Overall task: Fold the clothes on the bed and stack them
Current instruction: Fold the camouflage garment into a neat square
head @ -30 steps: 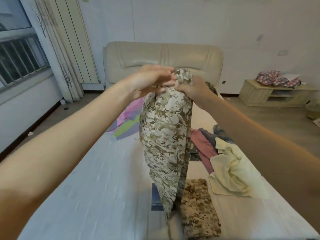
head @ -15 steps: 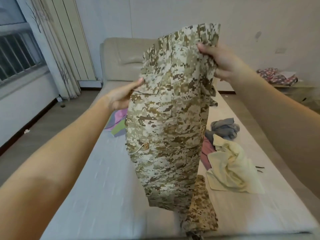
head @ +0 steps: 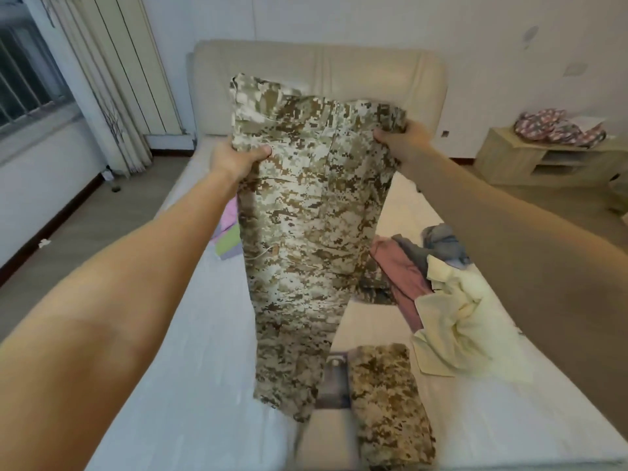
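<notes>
We stretch both arms forward over the bed (head: 190,334), and the camouflage trousers (head: 306,215) hang upright in the air between them. Our left grip (head: 238,161) clenches the cloth's left edge near the top, thumb across the front. Our right grip (head: 402,137) grasps the upper right corner, fingers curled in. A folded camouflage piece (head: 387,402) and a loose clothes heap (head: 455,311) lie on the bed at right.

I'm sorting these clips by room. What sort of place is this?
Most likely a home bedroom: a bed with a padded headboard, loose clothes heaped on it, and a curtain beside the window. The left hand and right hand hold up camouflage trousers.
</notes>
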